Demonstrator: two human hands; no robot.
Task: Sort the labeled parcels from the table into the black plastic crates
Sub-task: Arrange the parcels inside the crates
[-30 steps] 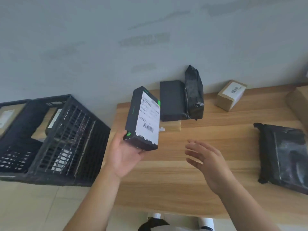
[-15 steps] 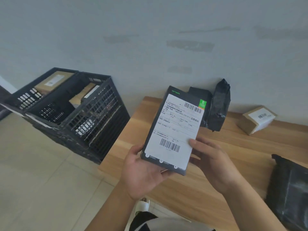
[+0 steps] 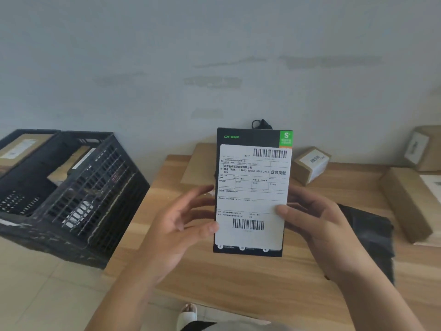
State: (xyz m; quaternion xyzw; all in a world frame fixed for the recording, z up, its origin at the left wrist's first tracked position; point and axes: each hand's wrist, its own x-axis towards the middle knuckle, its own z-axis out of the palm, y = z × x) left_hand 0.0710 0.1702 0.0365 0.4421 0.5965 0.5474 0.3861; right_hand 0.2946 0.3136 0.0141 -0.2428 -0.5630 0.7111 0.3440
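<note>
Black labeled parcel (image 3: 250, 192) held upright above the desk (image 3: 238, 271), white label facing the camera. Left hand (image 3: 181, 225): thumb on the left edge, fingers curled behind. Right hand (image 3: 317, 223): thumb on the label, fingers wrapped round the right edge. Black plastic crates (image 3: 71, 199) on the floor left of the desk, containing parcels. Small brown box (image 3: 310, 166) at the desk's rear.

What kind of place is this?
Probably a parcel sorting spot: both hands hold a black box with a barcoded shipping label, more labeled parcels lie on the wooden table, and black crates hold others.
</note>
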